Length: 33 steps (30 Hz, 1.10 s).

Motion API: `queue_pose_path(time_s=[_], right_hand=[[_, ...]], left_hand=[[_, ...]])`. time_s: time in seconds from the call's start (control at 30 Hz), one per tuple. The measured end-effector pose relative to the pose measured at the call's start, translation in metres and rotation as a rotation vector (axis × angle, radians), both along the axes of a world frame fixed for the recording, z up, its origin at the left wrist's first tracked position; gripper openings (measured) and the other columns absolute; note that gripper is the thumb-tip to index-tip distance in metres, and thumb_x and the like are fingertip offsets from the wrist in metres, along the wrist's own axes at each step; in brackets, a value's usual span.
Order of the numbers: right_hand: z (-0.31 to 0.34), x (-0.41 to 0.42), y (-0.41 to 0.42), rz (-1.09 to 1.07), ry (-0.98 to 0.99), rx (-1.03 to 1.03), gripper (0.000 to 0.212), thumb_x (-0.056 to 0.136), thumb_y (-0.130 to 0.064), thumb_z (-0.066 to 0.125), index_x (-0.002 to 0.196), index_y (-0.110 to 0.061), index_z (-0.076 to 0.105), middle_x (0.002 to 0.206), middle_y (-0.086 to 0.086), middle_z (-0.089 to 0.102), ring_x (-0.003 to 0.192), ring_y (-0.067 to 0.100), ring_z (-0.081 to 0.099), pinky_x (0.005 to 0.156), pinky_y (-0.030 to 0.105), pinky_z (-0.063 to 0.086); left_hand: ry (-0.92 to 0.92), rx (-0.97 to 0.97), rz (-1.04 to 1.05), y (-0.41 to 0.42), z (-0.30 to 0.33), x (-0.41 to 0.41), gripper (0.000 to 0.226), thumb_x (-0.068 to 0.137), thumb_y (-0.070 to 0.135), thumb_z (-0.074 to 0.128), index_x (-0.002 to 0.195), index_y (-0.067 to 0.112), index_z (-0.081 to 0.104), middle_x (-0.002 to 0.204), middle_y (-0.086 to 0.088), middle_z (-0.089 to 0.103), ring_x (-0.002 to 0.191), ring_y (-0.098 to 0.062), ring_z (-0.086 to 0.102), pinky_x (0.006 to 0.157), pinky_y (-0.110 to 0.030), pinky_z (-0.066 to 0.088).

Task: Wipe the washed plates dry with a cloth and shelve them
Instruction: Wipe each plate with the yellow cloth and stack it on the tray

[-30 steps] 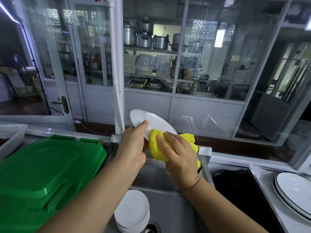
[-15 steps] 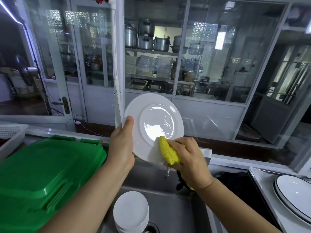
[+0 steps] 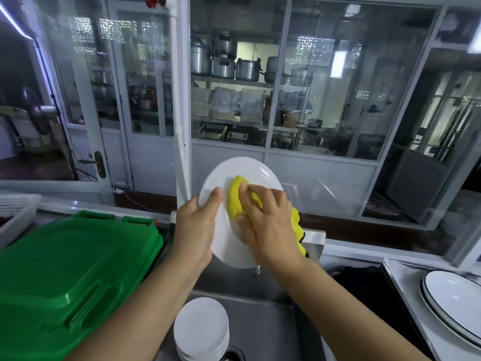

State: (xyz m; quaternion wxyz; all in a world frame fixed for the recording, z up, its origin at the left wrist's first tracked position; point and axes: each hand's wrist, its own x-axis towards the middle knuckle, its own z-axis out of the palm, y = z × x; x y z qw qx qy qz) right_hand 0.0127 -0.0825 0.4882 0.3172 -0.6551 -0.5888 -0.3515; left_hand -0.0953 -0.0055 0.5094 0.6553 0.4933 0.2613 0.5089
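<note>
A white plate (image 3: 260, 173) is held up over the sink, its face turned toward me. My left hand (image 3: 195, 227) grips its left rim, thumb on the front. My right hand (image 3: 268, 220) presses a yellow cloth (image 3: 235, 196) against the plate's face, fingers spread over the cloth; the cloth's loose end hangs down behind my wrist. A stack of white plates (image 3: 201, 329) stands in the steel sink (image 3: 265, 327) below. Two black-rimmed plates (image 3: 458, 306) lie on the counter at the right.
A green plastic crate lid (image 3: 65, 277) fills the left side beside the sink. A white basket (image 3: 15, 209) sits at the far left. A white pipe (image 3: 179, 126) runs up behind the plate. Glass partitions with pots on shelves stand behind the counter.
The plate was tilted up to face me. My right hand moved the cloth from the plate's lower edge up onto the middle of its face.
</note>
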Motion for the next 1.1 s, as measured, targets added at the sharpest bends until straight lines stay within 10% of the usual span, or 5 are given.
queue_pose_path(time_s=[0.8,1.1], right_hand=[[-0.029,0.021,-0.028,0.162,-0.187,-0.031,0.035,0.098,-0.024,0.047,0.133,-0.024,0.049,0.123,0.003,0.050,0.099,0.028,0.046,0.081,0.045,0.042],[0.013,0.054,-0.023,0.019,0.027,0.147,0.037,0.095,-0.021,0.049,0.131,-0.016,0.056,0.119,0.011,0.053,0.101,0.030,0.041,0.087,0.039,0.042]], left_hand=[[0.067,0.039,-0.079,0.012,0.009,-0.015,0.017,0.091,0.026,0.060,0.080,0.017,0.069,0.072,0.002,0.073,0.075,-0.022,0.068,0.072,-0.035,0.054],[0.144,0.156,-0.119,0.010,0.004,-0.019,0.042,0.085,0.034,0.067,0.087,-0.008,0.060,0.078,-0.015,0.059,0.073,-0.023,0.055,0.071,-0.036,0.043]])
